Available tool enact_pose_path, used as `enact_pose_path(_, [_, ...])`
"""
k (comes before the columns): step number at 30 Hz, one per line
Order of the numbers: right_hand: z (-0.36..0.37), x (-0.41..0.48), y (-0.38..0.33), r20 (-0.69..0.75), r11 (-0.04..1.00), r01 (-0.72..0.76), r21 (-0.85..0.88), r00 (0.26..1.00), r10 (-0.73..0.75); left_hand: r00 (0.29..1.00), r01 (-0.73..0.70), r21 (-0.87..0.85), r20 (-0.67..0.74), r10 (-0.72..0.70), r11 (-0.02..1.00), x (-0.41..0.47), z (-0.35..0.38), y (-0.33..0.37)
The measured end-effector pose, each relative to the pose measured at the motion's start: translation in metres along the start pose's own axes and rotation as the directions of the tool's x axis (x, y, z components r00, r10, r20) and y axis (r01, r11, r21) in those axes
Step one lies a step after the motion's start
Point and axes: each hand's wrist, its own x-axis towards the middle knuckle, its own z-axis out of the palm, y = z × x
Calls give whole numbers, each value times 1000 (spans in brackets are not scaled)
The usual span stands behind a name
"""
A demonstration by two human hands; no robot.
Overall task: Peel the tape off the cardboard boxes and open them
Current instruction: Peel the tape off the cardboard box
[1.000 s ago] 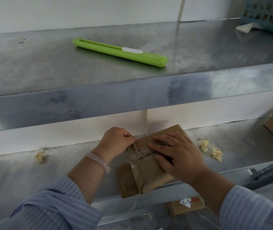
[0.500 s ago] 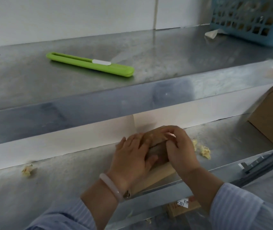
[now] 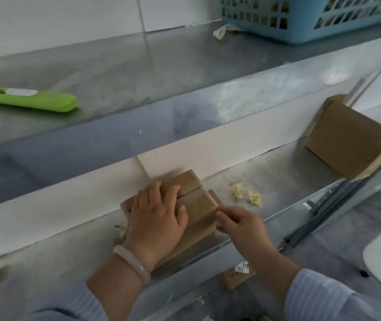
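A small brown cardboard box [image 3: 197,202] lies flat on the lower metal shelf [image 3: 284,172], its two top flaps meeting along a slit. My left hand [image 3: 159,216] rests palm-down on the box with fingers spread, pressing it to the shelf. My right hand [image 3: 238,222] is at the box's right edge, thumb and fingertips pinched together at the corner of the top flap; whether tape is between them is not clear. A second, bigger cardboard box [image 3: 347,137] stands at the right end of the same shelf.
A green box cutter [image 3: 34,100] lies on the upper shelf at left. A blue plastic basket [image 3: 300,17] stands at the upper right with a tape scrap [image 3: 222,31] beside it. Crumpled tape balls [image 3: 246,194] lie right of the box. Another labelled box [image 3: 239,273] sits below.
The box now lies flat with its flaps together. My left hand has flattened on top of it, my right hand moved off the top to its right edge. The view has swung right.
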Motion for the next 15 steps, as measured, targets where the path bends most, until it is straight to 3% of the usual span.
enact_pose_path(3, [-6,0,-2,-9,998,-48,-34,999,48,999,-5,-4,-34,5,1000,0,4,-4])
enact_pose_path(8, [-6,7,-7,107,992,-120,39,988,115,998,-15,-3,-61,14,1000,2,5,-6])
enact_pose_path(15, [-1,5,-12,25,997,-71,-29,997,71,998,-16,-11,-66,16,1000,3,5,-7])
